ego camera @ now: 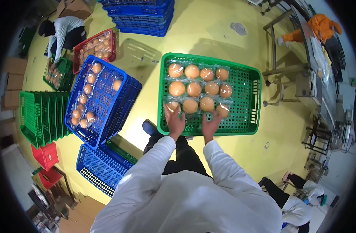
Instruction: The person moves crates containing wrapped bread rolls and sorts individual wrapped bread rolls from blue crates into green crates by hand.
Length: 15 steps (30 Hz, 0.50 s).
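Note:
Before me a green plastic crate (242,131) holds round brown buns in clear plastic wrap, set in three rows on the left and middle of its latticed floor. My left hand (175,120) cups the leftmost bun (173,106) of the near row between thumb and fingers. At the right end of that same row, my right hand (211,124) has its fingertips against the last wrapped bun (223,110). Two buns, including a middle bun (190,106), lie between my hands. The wrap's lower edge is partly hidden by my fingers.
Left of me stands a stack of blue crates (108,107), wrapped buns in the top one. Beyond are nested green crates (43,116), a red crate of buns (113,52) and a person bending (67,32). A metal-framed table (285,70) stands right; a blue crate (105,169) is lower left.

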Each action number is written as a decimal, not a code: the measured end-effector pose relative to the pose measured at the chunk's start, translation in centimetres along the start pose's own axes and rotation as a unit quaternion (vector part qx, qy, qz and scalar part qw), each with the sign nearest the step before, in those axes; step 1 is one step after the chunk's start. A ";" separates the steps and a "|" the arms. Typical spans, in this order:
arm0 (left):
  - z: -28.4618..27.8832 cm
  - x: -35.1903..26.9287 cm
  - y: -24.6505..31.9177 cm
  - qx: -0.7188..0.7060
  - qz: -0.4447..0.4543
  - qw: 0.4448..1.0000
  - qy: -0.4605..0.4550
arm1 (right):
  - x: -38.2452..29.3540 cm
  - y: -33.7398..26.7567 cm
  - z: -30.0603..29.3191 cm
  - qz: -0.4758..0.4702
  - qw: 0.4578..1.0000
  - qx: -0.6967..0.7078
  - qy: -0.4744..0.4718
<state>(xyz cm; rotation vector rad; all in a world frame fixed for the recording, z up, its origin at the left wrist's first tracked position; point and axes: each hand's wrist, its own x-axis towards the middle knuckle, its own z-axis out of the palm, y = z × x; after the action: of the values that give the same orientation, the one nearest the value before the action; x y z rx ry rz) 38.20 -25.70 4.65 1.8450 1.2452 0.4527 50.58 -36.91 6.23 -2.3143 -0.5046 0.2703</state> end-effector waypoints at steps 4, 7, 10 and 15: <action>-3.8 -1.5 -1.5 -0.045 0.036 0.997 -0.049 | -2.0 -3.0 4.5 -0.141 0.971 0.072 -0.179; -7.4 -3.3 -3.8 -0.119 0.060 0.988 -0.081 | -3.2 -5.4 7.1 -0.182 0.973 0.001 -0.140; -14.8 -3.5 -4.7 -0.250 -0.014 0.964 -0.087 | -4.5 -6.0 8.4 -0.087 0.978 0.004 -0.190; -26.9 -2.7 -18.0 -0.253 -0.151 0.954 0.060 | -6.7 -6.0 12.5 -0.201 0.959 -0.080 -0.183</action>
<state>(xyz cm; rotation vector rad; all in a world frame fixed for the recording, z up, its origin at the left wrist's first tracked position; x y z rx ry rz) 8.17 -13.52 6.22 1.1891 1.3164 0.6496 38.75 -28.11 1.97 -2.2552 -1.2025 0.4748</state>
